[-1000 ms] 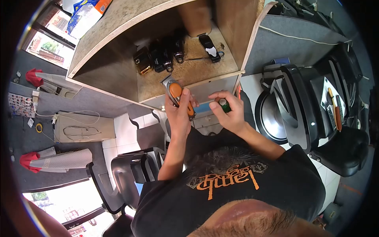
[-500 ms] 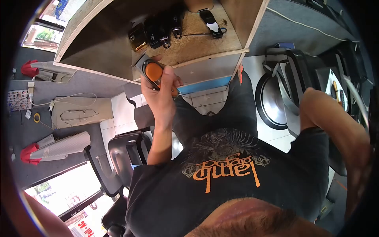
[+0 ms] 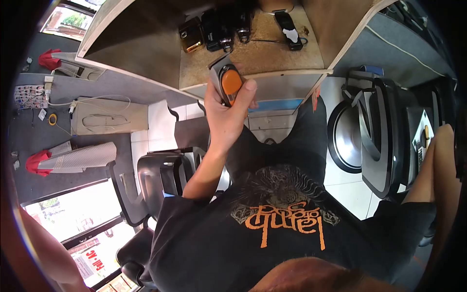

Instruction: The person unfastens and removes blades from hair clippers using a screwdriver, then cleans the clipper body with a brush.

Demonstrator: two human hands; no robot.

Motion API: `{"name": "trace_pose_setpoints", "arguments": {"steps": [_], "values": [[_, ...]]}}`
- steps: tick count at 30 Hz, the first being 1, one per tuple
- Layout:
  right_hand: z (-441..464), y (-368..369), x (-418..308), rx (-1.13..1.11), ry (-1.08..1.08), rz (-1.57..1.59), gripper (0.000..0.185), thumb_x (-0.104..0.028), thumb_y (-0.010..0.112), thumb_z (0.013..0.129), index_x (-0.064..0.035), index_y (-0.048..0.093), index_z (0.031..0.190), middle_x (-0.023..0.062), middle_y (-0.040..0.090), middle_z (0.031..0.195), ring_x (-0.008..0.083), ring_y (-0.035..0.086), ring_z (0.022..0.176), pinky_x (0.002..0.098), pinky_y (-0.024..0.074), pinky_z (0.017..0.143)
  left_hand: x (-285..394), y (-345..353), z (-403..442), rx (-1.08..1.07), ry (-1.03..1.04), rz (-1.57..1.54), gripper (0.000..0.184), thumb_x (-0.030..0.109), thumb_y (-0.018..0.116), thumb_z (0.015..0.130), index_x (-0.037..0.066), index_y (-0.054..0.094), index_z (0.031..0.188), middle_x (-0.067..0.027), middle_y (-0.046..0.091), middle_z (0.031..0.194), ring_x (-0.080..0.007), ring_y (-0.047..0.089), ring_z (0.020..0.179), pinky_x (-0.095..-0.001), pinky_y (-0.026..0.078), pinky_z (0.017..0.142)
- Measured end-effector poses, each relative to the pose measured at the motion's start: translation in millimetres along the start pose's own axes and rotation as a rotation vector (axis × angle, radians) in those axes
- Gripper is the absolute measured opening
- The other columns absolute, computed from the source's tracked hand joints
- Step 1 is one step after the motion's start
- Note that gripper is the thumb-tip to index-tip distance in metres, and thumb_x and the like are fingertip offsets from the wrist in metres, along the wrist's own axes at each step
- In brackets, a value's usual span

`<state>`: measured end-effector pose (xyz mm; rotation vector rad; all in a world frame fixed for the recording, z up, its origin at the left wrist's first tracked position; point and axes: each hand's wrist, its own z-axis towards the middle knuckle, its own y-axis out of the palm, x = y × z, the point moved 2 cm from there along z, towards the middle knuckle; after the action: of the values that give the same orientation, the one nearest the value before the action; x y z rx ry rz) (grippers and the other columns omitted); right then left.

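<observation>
At the left, a striped cloth lies on the grey bench, with its red end outward. To its right, the left hand grasps the clipper at mid-body, just nearer than the shelf. The thumb lies along the right side of the casing, probably to steady it; the blade end points far and left, clear of the palm. On the shelf, the gold unit and the black units stand close together, loops on the black units facing near, likely for easy pickup. A black tool lies apart, to their right. At the far right, the right arm is bent; its hand is out of view, so finger state cannot be determined.
</observation>
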<state>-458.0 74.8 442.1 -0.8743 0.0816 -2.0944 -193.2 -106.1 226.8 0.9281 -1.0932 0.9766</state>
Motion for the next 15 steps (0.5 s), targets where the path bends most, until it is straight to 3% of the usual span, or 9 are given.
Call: {"name": "trace_pose_setpoints", "arguments": {"steps": [15], "values": [[27,-21,3,0.032,-0.100,-0.112,0.026,-0.032,0.061,0.100,-0.0128,0.047,0.089,0.0009,0.045,0.078,0.0105,0.047,0.054,0.0239,0.0370,0.047,-4,7,-10,0.034,-0.065,0.071,0.039,0.012,0.070,0.103,-0.005,0.056,0.135,-0.0051,0.061,0.081,-0.0125,0.059,0.067,-0.0310,0.054,0.065]]}}
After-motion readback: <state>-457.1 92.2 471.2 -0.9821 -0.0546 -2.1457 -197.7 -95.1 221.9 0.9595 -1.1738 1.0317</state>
